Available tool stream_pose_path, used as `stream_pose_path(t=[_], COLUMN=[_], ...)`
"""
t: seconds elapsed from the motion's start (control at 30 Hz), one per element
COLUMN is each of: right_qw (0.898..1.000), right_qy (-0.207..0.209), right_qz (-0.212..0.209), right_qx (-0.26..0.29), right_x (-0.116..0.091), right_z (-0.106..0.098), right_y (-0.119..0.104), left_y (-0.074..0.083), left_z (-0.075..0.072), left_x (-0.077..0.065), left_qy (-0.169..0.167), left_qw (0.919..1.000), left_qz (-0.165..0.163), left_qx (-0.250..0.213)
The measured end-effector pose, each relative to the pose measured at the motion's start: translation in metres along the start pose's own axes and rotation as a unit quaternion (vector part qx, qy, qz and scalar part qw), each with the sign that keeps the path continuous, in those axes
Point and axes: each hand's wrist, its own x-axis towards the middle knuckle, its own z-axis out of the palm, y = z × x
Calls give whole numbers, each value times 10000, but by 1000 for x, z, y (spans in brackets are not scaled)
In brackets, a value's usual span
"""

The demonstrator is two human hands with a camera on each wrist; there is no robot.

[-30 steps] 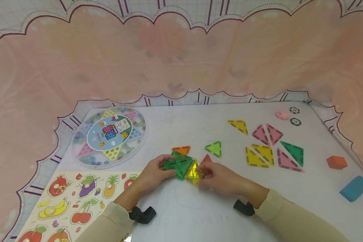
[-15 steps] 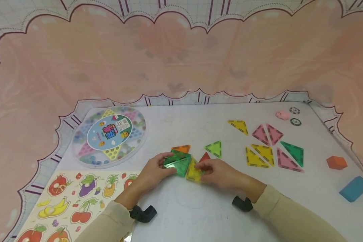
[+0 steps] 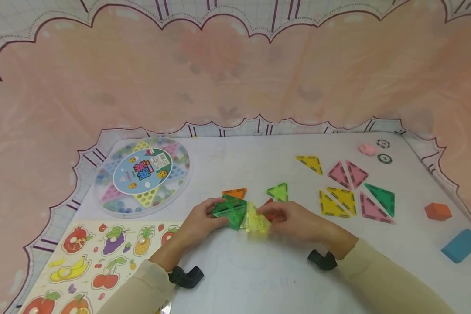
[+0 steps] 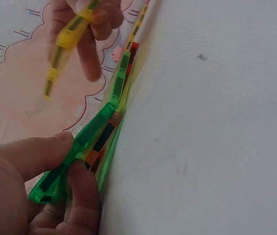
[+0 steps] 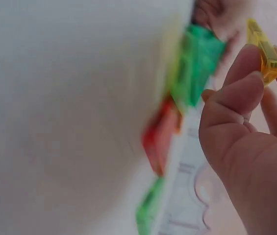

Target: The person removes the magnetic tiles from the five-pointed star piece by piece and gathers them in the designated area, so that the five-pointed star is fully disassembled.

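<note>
In the head view my left hand (image 3: 205, 219) holds green magnetic tiles (image 3: 231, 213) by their left edge, thumb in front. The left wrist view shows a green tile (image 4: 87, 134) tilted between thumb and fingers, with an orange-edged tile behind it. My right hand (image 3: 292, 221) pinches a yellow magnetic tile (image 5: 265, 51) by its edge, lifted off the table. From the head, that yellow tile (image 3: 257, 221) looks pale and blurred beside the green ones. A red tile (image 3: 270, 210) lies partly hidden behind the right fingers. An orange triangle (image 3: 235, 193) and a light green triangle (image 3: 278, 192) lie just beyond.
Yellow (image 3: 339, 202), pink (image 3: 348, 174) and dark green (image 3: 382, 198) triangles lie flat to the right. An orange block (image 3: 437, 211) and a blue block (image 3: 462, 245) are near the right edge. A round marble-game board (image 3: 143, 176) and a fruit-picture board (image 3: 84, 261) occupy the left.
The yellow tile in my right hand has turned and shifted slightly right. The green tiles in my left hand have tilted a little; that hand has hardly moved.
</note>
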Motion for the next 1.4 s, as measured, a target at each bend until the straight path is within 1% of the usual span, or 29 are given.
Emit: stream_pose_path(t=[0.1,0.23,0.37,0.47,0.53,0.63,0.7,0.77,0.87,1.23,1.4], right_qw=[9997,9978,9913,9826,9757,9698,9668,9662,9629,9525,9496], right_qy=[216,627,1042,1274,1382,1445,1466,1478,1533,1683,1769], right_qz=[-116,-12,461,921,1205,1518,1678,1771,1890,1978,2003], right_qx=[16,-205,-658,-988,-1201,-1252,-1250,-1153,-1167,-1590,-1637], right_x=[-6,-12,-14,-13,-12,-10,-9,-7,-4,5,12], right_z=[-16,-41,-67,-84,-93,-105,-110,-113,-117,-121,-120], right_y=[3,11,22,30,35,41,42,44,45,51,55], left_y=[-2,-4,-6,-6,-6,-6,-6,-6,-5,-5,-3], left_z=[-1,-2,-2,-2,-2,-1,-1,-1,-1,0,0], left_x=[0,0,1,0,0,-1,-1,-1,-2,0,0], left_qy=[-21,-23,-27,-36,-28,-42,-56,-84,-114,-124,-168], left_qw=[10000,10000,10000,10000,10000,10000,10000,10000,9999,9999,9997], left_qz=[-1,-12,-28,-40,-55,-33,-14,3,28,77,57], left_qx=[-6,-54,-32,41,65,58,19,-22,-78,-82,-144])
